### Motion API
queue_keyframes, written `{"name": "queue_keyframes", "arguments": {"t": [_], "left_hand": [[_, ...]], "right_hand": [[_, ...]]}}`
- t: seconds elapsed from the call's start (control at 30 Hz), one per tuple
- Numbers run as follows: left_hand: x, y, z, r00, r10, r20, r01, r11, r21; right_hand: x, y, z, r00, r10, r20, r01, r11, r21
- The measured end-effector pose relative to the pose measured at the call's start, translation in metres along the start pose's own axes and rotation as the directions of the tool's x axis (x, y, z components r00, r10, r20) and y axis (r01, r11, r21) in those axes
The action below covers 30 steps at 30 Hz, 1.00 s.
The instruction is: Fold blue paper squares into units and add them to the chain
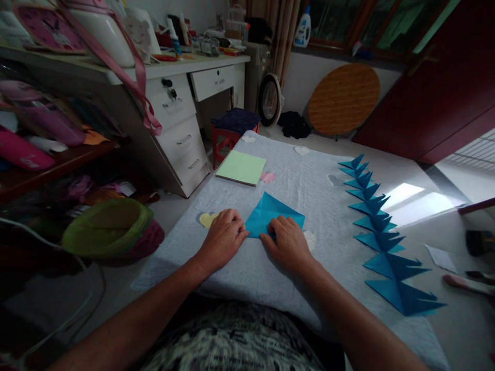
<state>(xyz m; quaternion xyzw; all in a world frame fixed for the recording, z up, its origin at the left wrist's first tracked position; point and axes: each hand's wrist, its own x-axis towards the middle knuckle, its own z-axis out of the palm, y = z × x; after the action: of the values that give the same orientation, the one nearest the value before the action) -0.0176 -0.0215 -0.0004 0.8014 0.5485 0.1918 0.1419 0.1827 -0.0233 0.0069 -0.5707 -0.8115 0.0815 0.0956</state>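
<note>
A blue sheet of paper (269, 214), folded into a triangle, lies on a pale grey blanket (301, 180) in front of me. My left hand (223, 238) presses its near left edge with curled fingers. My right hand (286, 240) presses the near right part of the paper, fingers bent down onto it. Both hands touch the fold along the bottom edge. A row of several finished blue folded pieces (381, 229) runs along the blanket's right side.
A pale green paper pad (241, 167) lies further back on the blanket. A white desk with drawers (181, 123) stands on the left, a red stool (228, 141) behind it. A green-lined bin (110, 226) sits on the floor at left. A round wooden tabletop (344, 99) leans on the far wall.
</note>
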Motion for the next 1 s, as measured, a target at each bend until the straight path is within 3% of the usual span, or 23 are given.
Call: {"name": "queue_keyframes", "arguments": {"t": [0.57,0.7,0.8,0.87,1.0], "left_hand": [[-0.013,-0.019,-0.012,0.996,-0.002,-0.09,0.0,1.0,-0.017],[-0.019,-0.005,-0.012,0.971,0.158,-0.179,-0.161,0.987,-0.003],[-0.023,0.009,-0.005,0.94,0.329,-0.087,-0.326,0.944,0.045],[-0.024,0.015,0.0,0.948,0.317,-0.038,-0.314,0.947,0.066],[-0.02,0.014,0.003,0.99,0.134,-0.033,-0.132,0.99,0.057]], "right_hand": [[-0.001,-0.003,0.0,0.999,0.012,-0.032,-0.013,0.999,-0.033],[-0.001,-0.004,0.001,0.999,0.018,-0.044,-0.02,0.999,-0.043],[-0.001,-0.005,0.001,0.999,0.02,-0.047,-0.022,0.999,-0.047],[-0.001,-0.005,0.001,0.999,0.026,-0.046,-0.028,0.999,-0.046],[-0.001,-0.005,0.001,0.998,0.017,-0.064,-0.019,0.999,-0.033]]}}
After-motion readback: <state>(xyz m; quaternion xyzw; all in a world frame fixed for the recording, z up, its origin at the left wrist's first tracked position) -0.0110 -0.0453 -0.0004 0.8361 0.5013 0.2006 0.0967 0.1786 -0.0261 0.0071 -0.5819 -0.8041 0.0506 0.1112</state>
